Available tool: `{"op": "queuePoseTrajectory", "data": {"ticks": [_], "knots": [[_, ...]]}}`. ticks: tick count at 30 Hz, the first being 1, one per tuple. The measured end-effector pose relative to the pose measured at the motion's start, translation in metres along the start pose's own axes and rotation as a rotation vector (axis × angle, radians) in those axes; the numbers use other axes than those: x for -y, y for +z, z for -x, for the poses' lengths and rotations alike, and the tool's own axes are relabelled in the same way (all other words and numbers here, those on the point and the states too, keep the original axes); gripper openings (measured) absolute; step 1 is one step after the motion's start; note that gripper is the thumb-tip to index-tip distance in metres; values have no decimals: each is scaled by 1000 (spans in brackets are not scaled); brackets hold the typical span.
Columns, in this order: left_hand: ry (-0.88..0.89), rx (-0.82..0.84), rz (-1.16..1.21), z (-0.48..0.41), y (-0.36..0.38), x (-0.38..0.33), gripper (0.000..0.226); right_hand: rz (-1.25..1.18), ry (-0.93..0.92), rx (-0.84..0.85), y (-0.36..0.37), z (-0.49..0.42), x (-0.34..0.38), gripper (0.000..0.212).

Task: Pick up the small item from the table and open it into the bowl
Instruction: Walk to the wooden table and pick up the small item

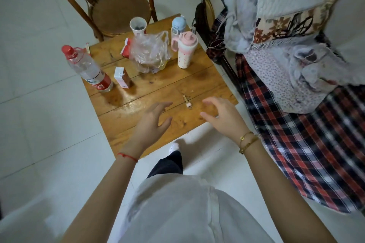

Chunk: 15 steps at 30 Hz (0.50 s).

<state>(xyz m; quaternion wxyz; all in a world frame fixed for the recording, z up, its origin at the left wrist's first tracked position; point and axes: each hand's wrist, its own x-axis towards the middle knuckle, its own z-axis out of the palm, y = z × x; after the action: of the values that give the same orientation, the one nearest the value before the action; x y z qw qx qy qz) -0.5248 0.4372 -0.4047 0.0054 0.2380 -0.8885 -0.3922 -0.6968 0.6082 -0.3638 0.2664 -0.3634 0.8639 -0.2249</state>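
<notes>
A small wooden table (pixel 158 85) stands before me. A small key-like item (pixel 187 101) with a white end lies on it near the front edge. My left hand (pixel 153 122) hovers over the table to the left of the item, fingers spread, holding nothing. To the item's right is my right hand (pixel 219 114), fingers curled apart and empty. A clear plastic bag (pixel 150 52) with something brownish inside sits at mid-table. I cannot make out a bowl in it. A small white and brown carton (pixel 122 77) stands at the left.
A water bottle with a red cap (pixel 87 68) leans at the table's left edge. A paper cup (pixel 138 25), a blue bottle (pixel 178 24) and a pink bottle (pixel 186 49) stand at the back. A cane chair (pixel 116 6) is behind; a sofa with plaid cloth (pixel 296 124) lies right.
</notes>
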Motion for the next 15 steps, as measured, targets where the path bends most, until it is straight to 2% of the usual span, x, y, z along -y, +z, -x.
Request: {"op": "queuePoseTrajectory", "data": {"ticks": [8, 15], "knots": [[-178, 141, 31, -96, 34, 31, 39, -30, 129, 45, 16, -91, -37, 38], [-512, 275, 264, -153, 80, 60, 38, 7, 252, 166, 61, -152, -75, 33]]}}
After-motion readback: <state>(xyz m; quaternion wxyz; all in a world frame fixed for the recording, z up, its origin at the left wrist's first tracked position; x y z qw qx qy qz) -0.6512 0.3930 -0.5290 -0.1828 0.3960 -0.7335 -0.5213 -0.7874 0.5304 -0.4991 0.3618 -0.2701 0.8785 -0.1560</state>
